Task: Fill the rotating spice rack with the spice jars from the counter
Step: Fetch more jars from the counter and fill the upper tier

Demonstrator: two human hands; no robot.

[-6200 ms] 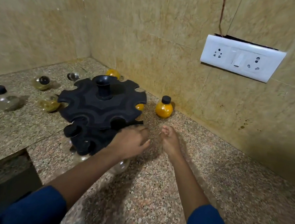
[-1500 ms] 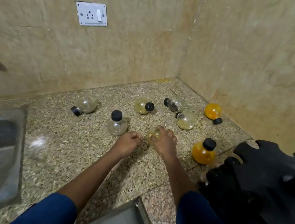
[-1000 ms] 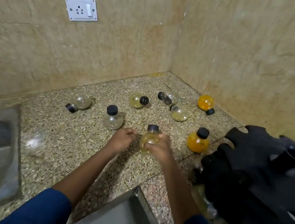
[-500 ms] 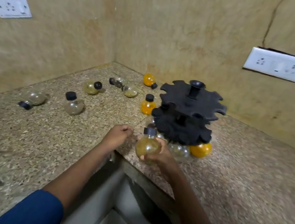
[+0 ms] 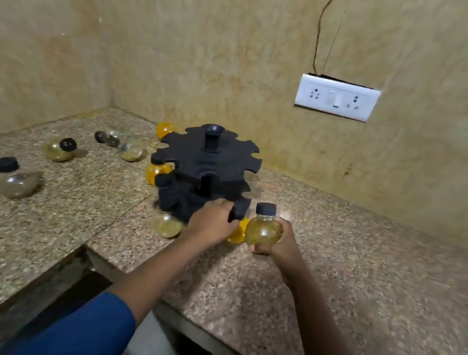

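Head view: right hand (image 5: pixel 280 245) grips a jar (image 5: pixel 263 231), left hand (image 5: pixel 211 223) grasps the rack (image 5: pixel 208 158), loose jars (image 5: pixel 17 183) lying left.

A white socket plate (image 5: pixel 337 98) sits on the beige wall (image 5: pixel 186 35).

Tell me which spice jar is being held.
The amber jar gripped upright in the right hand; all others sit on the counter or in the rack.

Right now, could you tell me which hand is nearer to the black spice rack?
Left. The left hand grips the lower tier of the spice rack; the right hand holds a yellow jar just right of the rack, clear of it.
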